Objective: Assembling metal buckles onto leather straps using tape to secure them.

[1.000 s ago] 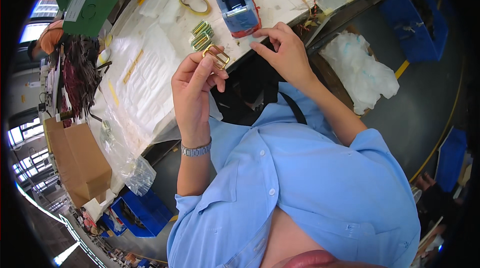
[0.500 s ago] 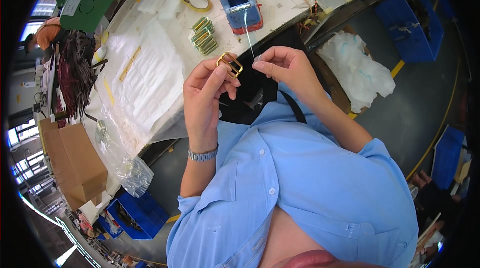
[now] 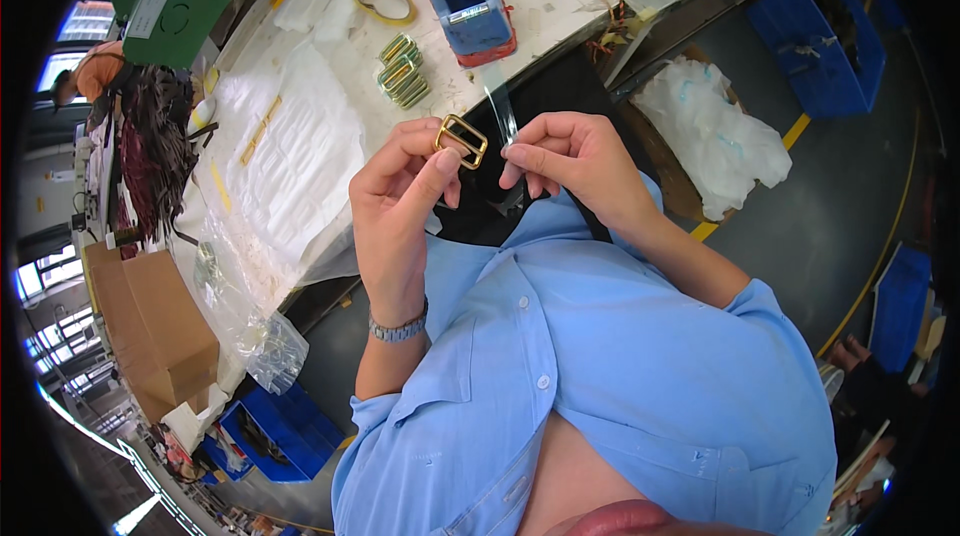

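Note:
Between my left hand's (image 3: pixel 395 201) thumb and fingers is a gold rectangular slide buckle (image 3: pixel 482 147), held up over the dark cloth on my lap. My right hand (image 3: pixel 575 161) pinches the lower end of a clear strip of tape (image 3: pixel 503 111). That strip runs up to the front of a blue tape dispenser (image 3: pixel 478 33) at the table's edge. Several similar buckles (image 3: pixel 403 76) lie in a row left of the dispenser. The buckle and the tape are apart, with a small gap between my hands.
A yellowish tape roll (image 3: pixel 385 18) lies behind the buckles. White sheeting (image 3: pixel 305 151) covers the table's left part. A cardboard box (image 3: pixel 155 326) and a blue bin (image 3: pixel 285 431) stand at the left. White plastic bagging (image 3: pixel 705 136) fills a box at the right.
My right hand has moved down, drawing a longer, wider-looking length of tape from the dispenser. My left hand has shifted slightly left and down with the buckle still in it.

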`<state>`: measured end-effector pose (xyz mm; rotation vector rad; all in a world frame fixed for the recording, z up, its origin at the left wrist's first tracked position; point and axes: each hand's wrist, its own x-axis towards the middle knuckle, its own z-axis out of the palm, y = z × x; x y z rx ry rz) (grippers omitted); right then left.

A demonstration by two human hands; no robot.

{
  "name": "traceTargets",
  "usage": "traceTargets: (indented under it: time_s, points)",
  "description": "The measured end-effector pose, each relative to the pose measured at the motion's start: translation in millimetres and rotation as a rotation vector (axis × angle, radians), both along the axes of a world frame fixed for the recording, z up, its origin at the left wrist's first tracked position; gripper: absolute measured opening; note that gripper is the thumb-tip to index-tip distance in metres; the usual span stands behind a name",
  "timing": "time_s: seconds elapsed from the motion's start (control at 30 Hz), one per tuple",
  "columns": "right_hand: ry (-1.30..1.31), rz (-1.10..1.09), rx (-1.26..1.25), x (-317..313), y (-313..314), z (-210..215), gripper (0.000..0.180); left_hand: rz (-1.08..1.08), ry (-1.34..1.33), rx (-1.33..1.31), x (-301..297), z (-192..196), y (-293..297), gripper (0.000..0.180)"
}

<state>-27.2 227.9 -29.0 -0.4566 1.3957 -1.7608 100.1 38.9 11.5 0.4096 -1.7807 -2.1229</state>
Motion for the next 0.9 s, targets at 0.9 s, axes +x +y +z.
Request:
traceTargets:
  time_s: [0.9]
  points:
    - [0.012,-0.037,0.002,22.9,9.0,3.7,0.023,-0.085,-0.254,-0.148,-3.1,18.9,18.6,0.014]
